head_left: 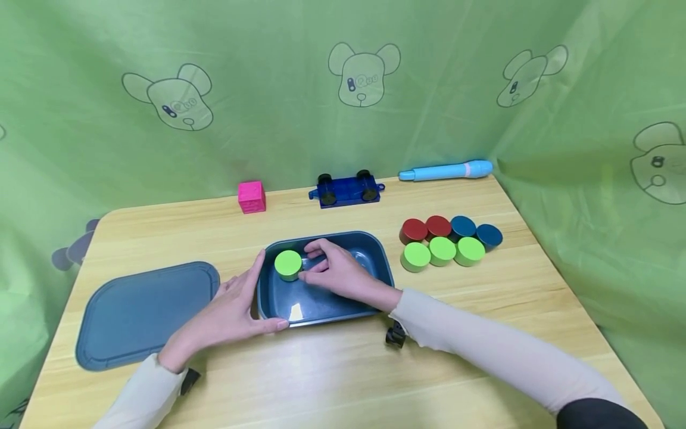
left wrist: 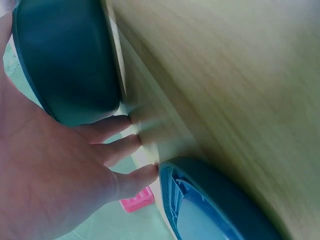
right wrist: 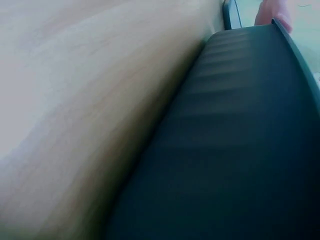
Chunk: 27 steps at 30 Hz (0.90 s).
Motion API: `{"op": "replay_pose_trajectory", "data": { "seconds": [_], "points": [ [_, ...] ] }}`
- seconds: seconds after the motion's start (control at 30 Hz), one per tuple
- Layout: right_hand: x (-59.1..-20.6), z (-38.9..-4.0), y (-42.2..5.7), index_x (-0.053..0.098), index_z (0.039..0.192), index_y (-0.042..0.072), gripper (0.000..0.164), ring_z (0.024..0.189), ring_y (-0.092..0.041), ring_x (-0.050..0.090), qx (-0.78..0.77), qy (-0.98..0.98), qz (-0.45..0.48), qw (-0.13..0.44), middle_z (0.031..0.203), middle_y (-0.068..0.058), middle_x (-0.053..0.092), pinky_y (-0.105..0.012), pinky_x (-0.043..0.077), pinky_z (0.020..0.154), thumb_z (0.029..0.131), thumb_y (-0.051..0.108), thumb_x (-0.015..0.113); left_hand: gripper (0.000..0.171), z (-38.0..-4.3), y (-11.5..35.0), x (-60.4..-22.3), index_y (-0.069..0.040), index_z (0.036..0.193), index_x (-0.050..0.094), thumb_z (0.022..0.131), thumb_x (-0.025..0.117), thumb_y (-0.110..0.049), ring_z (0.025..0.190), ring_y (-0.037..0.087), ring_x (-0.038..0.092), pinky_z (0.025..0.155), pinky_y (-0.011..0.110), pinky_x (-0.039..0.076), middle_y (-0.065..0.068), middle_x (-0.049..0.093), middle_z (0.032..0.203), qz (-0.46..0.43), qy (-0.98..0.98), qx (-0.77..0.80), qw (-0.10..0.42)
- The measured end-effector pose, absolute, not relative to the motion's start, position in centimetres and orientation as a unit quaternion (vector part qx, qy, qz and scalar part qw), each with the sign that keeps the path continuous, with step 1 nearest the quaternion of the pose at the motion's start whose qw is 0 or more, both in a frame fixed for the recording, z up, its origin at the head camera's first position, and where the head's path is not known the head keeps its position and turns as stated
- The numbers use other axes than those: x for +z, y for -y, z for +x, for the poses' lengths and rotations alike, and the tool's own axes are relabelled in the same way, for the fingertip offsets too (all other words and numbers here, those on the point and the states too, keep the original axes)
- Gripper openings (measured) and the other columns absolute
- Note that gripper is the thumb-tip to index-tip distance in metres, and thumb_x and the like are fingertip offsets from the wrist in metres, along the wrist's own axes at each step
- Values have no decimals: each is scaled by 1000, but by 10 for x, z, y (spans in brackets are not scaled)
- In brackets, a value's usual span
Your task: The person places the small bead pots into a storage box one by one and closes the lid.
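Note:
A dark blue rectangular box (head_left: 332, 301) stands at the middle of the table. Inside it, toward the left end, is a light green round block (head_left: 288, 264). My right hand (head_left: 343, 271) reaches into the box just right of this block, fingers loosely bent and spread, the thumb tip right at the block's edge. Along the box's left end lies my left hand (head_left: 230, 313), its thumb on the front rim and its index finger up the left side. In the left wrist view, the left hand's fingers (left wrist: 116, 150) are stretched out beside the box wall (left wrist: 70, 60).
A matching blue lid (head_left: 145, 316) lies at the left. To the right sit red (head_left: 414, 230), dark blue (head_left: 462, 227) and green (head_left: 442, 250) round blocks. A pink cube (head_left: 252, 197), a blue toy wagon base (head_left: 348, 189) and a light blue pen-like stick (head_left: 445, 171) line the back edge.

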State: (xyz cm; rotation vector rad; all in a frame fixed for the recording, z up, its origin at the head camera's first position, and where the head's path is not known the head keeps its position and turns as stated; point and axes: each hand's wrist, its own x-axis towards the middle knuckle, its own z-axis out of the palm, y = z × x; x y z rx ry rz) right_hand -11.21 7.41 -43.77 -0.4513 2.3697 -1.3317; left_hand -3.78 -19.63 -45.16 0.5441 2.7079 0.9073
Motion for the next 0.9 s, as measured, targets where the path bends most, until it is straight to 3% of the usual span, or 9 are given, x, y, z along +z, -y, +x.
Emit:
{"op": "replay_pose_trajectory", "data": {
  "seconds": [0.23, 0.57, 0.9],
  "points": [
    [-425, -110, -85, 61, 146, 9, 56, 109, -16, 72, -510, -824, -158, 191, 143, -7, 65, -35, 61, 85, 98, 25, 84, 139, -39, 196, -454, -18, 177, -5, 85, 77, -81, 158, 47, 31, 120, 75, 22, 18, 30, 175, 184, -925, 312, 114],
    [-414, -113, -113, 60, 145, 7, 54, 108, -21, 72, -532, -818, -167, 145, 142, -15, 65, -40, 59, 91, 100, 24, 82, 142, -39, 197, -454, -22, 177, -8, 82, 79, -82, 160, 44, 27, 122, 73, 19, 16, 27, 177, 176, -924, 318, 120],
    [-410, -108, -146, 59, 145, 5, 51, 107, -26, 69, -578, -795, -137, 126, 142, -17, 63, -25, 55, 84, 100, 17, 81, 139, -38, 197, -454, -19, 177, -6, 85, 79, -79, 159, 48, 27, 121, 76, 17, 18, 28, 176, 177, -923, 320, 120]
  ]
}}
